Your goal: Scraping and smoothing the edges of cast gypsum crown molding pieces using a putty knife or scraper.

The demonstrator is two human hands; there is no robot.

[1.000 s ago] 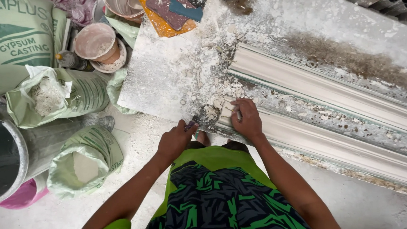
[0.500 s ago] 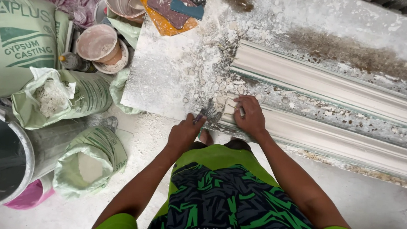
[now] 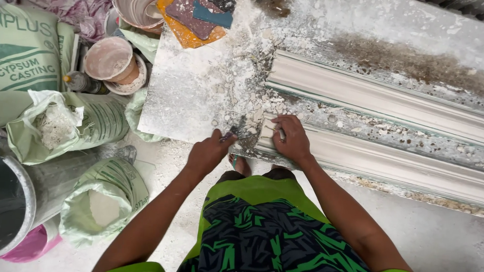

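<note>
Barely shifted since before, left hand (image 3: 208, 151) pinches a half-hidden scraper (image 3: 237, 131) on the slab (image 3: 190, 91), right hand (image 3: 291, 137) fingers flat on the moulding (image 3: 391, 162), its end hidden.

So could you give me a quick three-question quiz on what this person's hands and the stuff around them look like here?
1. True or false: the right hand rests on the end of the nearer long white plaster moulding.
2. What does the left hand hold at the edge of the dusty grey flat board?
A. a small dark-bladed scraper
B. a paintbrush
C. a hammer
3. What fills the open pale green sack near the left arm?

Key
1. True.
2. A: the small dark-bladed scraper is partly hidden by plaster crumbs.
3. White powder.
</note>
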